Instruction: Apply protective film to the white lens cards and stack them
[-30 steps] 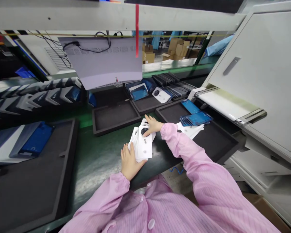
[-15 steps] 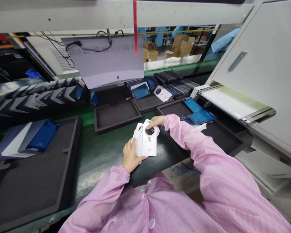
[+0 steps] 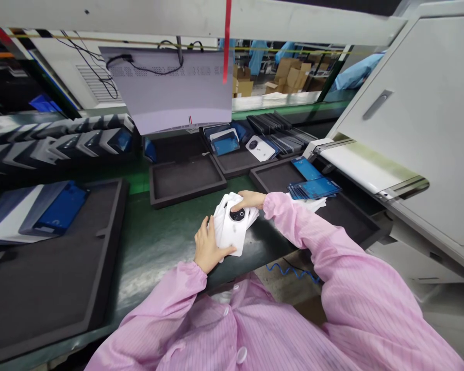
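Observation:
A fanned stack of white phone back covers (image 3: 232, 236) is held between both hands over the green worktop. The top cover has a round black camera area near its upper end and tilts to the right. My left hand (image 3: 209, 245) grips the stack's left and lower edges, its thumb lying across the bottom of the top cover. At the upper end, my right hand (image 3: 251, 200) is closed on the covers with its thumb by the camera area. The right fingers under the stack are hidden.
Blue-filmed panels (image 3: 313, 186) lie in a dark tray (image 3: 268, 174) at right. Another dark tray (image 3: 189, 180) sits ahead. A large tray (image 3: 42, 288) with leaning panels occupies the left. A monitor (image 3: 178, 93) hangs behind; a conveyor (image 3: 371, 165) juts out from a cabinet.
The top cover has turned, its lower end swinging left, and the covers behind it spread out more at the upper right. Both hands keep their hold; the camera view has shifted slightly.

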`<state>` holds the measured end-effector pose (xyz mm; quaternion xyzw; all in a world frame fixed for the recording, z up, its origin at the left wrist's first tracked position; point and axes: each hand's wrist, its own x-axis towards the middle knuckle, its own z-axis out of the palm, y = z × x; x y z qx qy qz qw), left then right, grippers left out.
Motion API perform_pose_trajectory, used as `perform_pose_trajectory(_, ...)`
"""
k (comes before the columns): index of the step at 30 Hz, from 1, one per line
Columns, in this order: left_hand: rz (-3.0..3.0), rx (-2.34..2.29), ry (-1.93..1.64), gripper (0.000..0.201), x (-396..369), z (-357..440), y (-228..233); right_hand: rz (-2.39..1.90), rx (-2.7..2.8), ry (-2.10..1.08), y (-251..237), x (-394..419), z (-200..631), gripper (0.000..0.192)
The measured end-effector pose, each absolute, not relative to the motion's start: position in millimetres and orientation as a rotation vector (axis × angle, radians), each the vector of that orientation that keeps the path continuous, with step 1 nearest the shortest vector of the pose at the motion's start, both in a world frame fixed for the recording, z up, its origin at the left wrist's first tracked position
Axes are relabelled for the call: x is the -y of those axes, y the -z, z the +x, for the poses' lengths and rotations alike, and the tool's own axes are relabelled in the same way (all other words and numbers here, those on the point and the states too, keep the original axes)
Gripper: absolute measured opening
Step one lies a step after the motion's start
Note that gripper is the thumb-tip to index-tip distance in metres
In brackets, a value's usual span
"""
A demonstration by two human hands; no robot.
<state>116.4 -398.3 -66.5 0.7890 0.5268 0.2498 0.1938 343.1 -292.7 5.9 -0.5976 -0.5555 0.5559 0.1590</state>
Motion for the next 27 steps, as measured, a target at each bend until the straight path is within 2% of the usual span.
perform_pose_trajectory(5, 2.247, -1.585, -0.858, 0.126, 401.1, 103.3, 52.7, -1.537, 1.685, -1.314, -12.2, 324.6, 341.1, 0.059)
perform_pose_trajectory(9, 1.929, -1.758, -1.122, 0.135, 408.6, 80.5, 45.4, -1.318, 1.660, -1.007, 13.2, 364.8, 336.1, 0.061)
perform_pose_trajectory(13, 1.644, -1.723, -1.041, 0.118, 414.9, 63.5, 50.5, -1.197, 1.625, -0.833, 46.5, 397.2, 326.6, 0.063)
perform_pose_trajectory(17, 1.693, -1.613, -1.062, 0.094, 411.8, 59.6, 58.1, -1.116, 1.656, -0.879, 55.6, 405.4, 322.4, 0.066)
perform_pose_trajectory(19, 1.757, -1.608, -1.082, 0.092, 407.3, 59.7, 59.8, -1.140, 1.649, -0.910, 53.9, 404.1, 321.7, 0.073)
perform_pose_trajectory(24, 1.791, -1.628, -1.049, 0.133, 388.3, 53.2, 60.3, -1.152, 1.717, -0.873, 52.9, 403.5, 315.4, 0.079)
perform_pose_trajectory(27, 1.769, -1.555, -1.049, 0.143, 373.4, 41.5, 63.0, -1.136, 1.772, -0.758, 53.4, 405.6, 308.8, 0.081)
